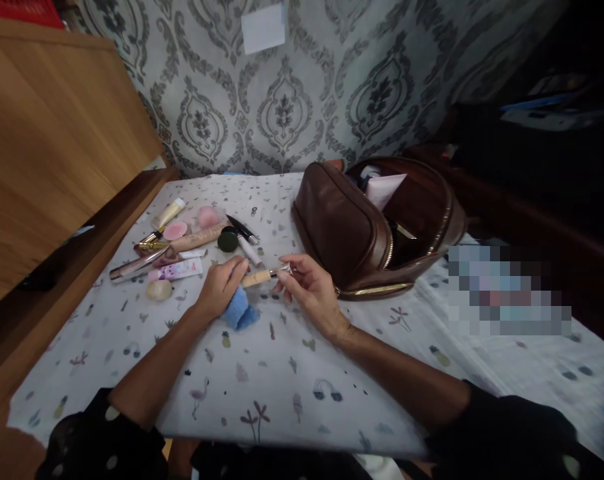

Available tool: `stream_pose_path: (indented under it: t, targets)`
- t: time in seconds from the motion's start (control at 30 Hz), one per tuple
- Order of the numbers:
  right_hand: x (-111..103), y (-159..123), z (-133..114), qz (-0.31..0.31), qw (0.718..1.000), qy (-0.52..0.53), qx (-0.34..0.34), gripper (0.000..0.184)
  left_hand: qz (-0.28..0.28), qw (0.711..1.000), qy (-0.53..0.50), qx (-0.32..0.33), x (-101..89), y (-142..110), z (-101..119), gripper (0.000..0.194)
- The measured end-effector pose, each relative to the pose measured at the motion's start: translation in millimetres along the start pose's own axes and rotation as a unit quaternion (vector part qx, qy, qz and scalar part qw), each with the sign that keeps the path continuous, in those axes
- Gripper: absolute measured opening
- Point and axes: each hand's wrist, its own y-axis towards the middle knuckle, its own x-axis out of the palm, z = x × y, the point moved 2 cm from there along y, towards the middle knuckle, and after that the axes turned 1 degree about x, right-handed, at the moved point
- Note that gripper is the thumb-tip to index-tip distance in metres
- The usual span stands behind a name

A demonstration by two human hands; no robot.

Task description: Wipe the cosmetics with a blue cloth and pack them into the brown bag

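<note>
My left hand (223,285) is wrapped round a blue cloth (239,311) and one end of a slim beige cosmetic tube (257,278). Between the thumb and fingers of my right hand (313,293) is the tube's shiny, clear-looking cap (285,269). A dark band shows between tube and cap; whether they are joined cannot be made out. Just beyond my left hand lie a dark green round container (227,239), a pale pink slim tube (250,251) and a black pen-like stick (242,229).
A purple-and-white tube (176,270), a pink round compact (175,231), a pink sponge (209,217) and several other cosmetics lie at the left on the patterned tablecloth (292,373). An unzipped brown leather bag (339,227) stands back right. A wooden cabinet (57,133) borders the left.
</note>
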Motion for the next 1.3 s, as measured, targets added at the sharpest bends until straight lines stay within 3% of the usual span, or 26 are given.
stream_pose_path:
  t: [0.13, 0.27, 0.43, 0.6, 0.73, 0.83, 1.03, 1.2, 1.3]
  targets:
    - [6.4, -0.2, 1.5, -0.057, 0.995, 0.039, 0.07, 0.045, 0.016, 0.996, -0.087, -0.014, 6.3, -2.8, 8.5, 0.04]
    - [9.0, -2.2, 2.7, -0.084, 0.992, 0.03, 0.087, 0.042, -0.019, 0.989, -0.146, -0.01, 14.2, -6.4, 18.5, 0.038]
    - [4.8, -0.1, 0.8, -0.043, 0.998, 0.02, 0.043, 0.044, -0.021, 0.993, -0.114, -0.005, 13.5, -6.6, 20.8, 0.038]
    - [6.0, -3.1, -3.0, -0.082, 0.993, 0.027, 0.076, 0.044, -0.01, 0.994, -0.107, 0.0, 12.1, -5.8, 17.8, 0.032]
    - [10.2, -6.7, -6.7, -0.146, 0.983, -0.01, 0.112, 0.046, 0.021, 0.975, -0.218, -0.036, 9.6, -4.4, 13.5, 0.036]
    - [11.1, -6.5, -7.4, -0.162, 0.981, -0.037, 0.103, 0.047, 0.011, 0.957, -0.282, -0.061, 7.0, -3.4, 13.1, 0.042]
    - [10.5, -5.6, -1.5, -0.195, 0.969, -0.018, 0.152, 0.046, -0.034, 0.939, -0.332, -0.079, 5.3, -3.4, 12.7, 0.038]
    - [9.3, -4.6, -2.8, -0.218, 0.952, 0.059, 0.206, 0.046, -0.019, 0.922, -0.373, -0.107, 6.1, -2.6, 8.8, 0.038]
    - [8.5, -3.6, -2.7, -0.215, 0.953, 0.064, 0.202, 0.048, -0.01, 0.921, -0.373, -0.109, 6.2, -1.2, 7.9, 0.038]
